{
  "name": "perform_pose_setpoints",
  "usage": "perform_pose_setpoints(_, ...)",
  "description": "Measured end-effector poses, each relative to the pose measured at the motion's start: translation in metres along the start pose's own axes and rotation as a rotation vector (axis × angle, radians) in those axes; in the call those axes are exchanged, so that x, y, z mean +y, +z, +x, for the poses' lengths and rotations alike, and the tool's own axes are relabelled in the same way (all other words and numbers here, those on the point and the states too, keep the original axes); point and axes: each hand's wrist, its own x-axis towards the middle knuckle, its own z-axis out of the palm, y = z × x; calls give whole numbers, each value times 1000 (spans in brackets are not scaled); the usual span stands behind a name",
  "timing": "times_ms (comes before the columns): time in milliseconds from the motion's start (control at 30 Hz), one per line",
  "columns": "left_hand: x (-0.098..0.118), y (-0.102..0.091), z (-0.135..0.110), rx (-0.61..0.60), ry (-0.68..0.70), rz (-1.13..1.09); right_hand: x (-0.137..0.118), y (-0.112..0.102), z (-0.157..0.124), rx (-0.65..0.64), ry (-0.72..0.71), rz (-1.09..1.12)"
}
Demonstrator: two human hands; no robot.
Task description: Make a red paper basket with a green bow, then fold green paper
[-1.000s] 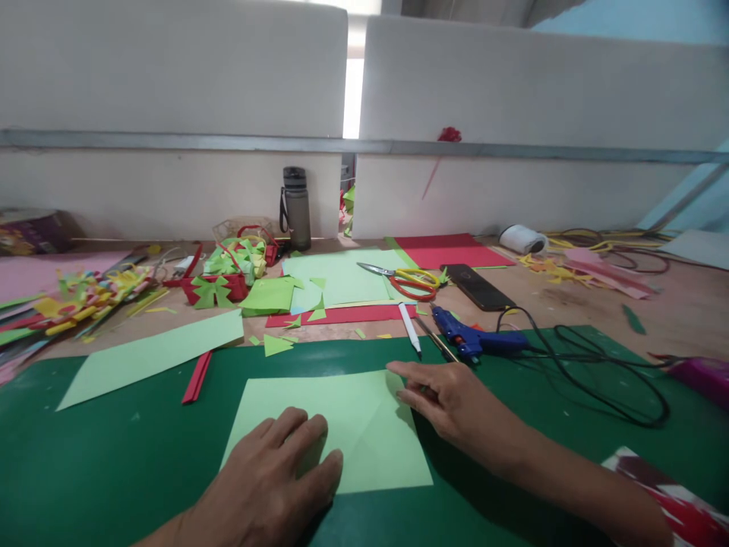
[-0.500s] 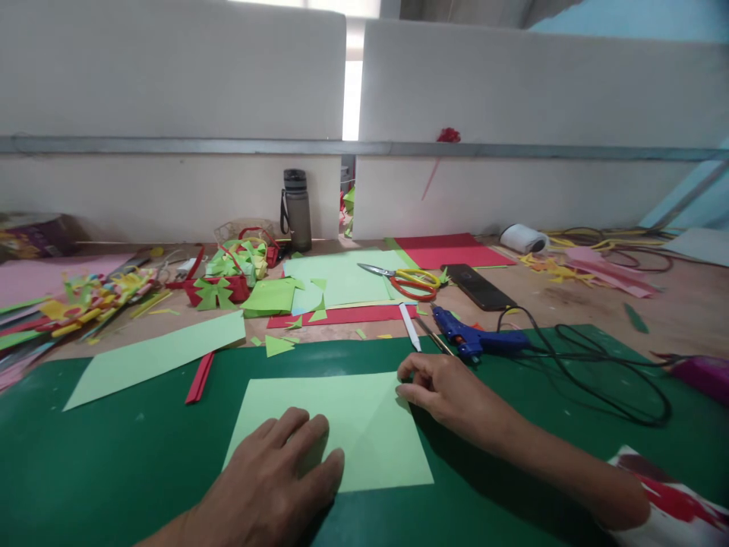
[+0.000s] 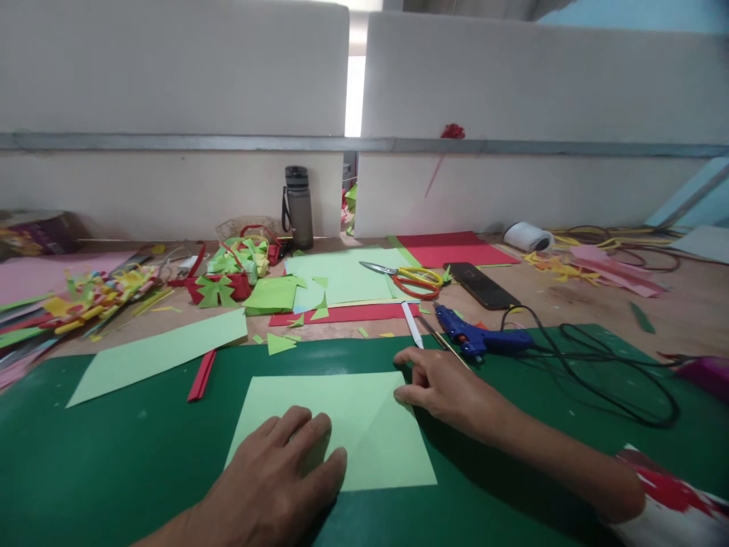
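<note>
A light green paper sheet [image 3: 364, 425] with a diagonal crease lies on the dark green cutting mat [image 3: 114, 456]. My left hand [image 3: 273, 479] rests flat on the sheet's near left part, fingers stretched out. My right hand [image 3: 444, 391] is at the sheet's far right corner, its curled fingertips touching the paper's edge; whether they pinch the corner does not show.
Beyond the mat lie a white pen [image 3: 411, 325], a blue glue gun [image 3: 478, 339] with black cord, yellow-handled scissors [image 3: 410, 279], a phone [image 3: 479, 286] and a grey bottle [image 3: 299, 207]. A green paper strip [image 3: 159, 354], red strip [image 3: 201, 375] and paper scraps sit left.
My right hand has drawn its stretched finger in and curled at the sheet's far right corner. My left hand and the sheet have stayed in place.
</note>
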Motion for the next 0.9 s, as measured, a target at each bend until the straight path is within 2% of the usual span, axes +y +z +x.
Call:
perform_pose_setpoints(300,0,-2,4,45,6,7,1,0,6,-32,-5,47)
perform_pose_setpoints(433,3,-5,5,14,3,23,-1,3,1,-15,-55,58)
perform_pose_setpoints(533,3,-4,4,44,-12,23,-5,5,-7,70,-196,21)
perform_pose_setpoints(667,-11,-18,6,192,-100,132,-1,6,-20,419,-540,-106)
perform_pose_setpoints(733,-22,-32,8,281,-179,240,5,6,-23,531,-658,-224)
perform_pose_setpoints(833,-34,-51,10,383,-275,323,13,8,-20,527,-730,-303)
perform_pose_setpoints(900,-38,-56,10,403,-298,315,16,10,-15,502,-755,-296)
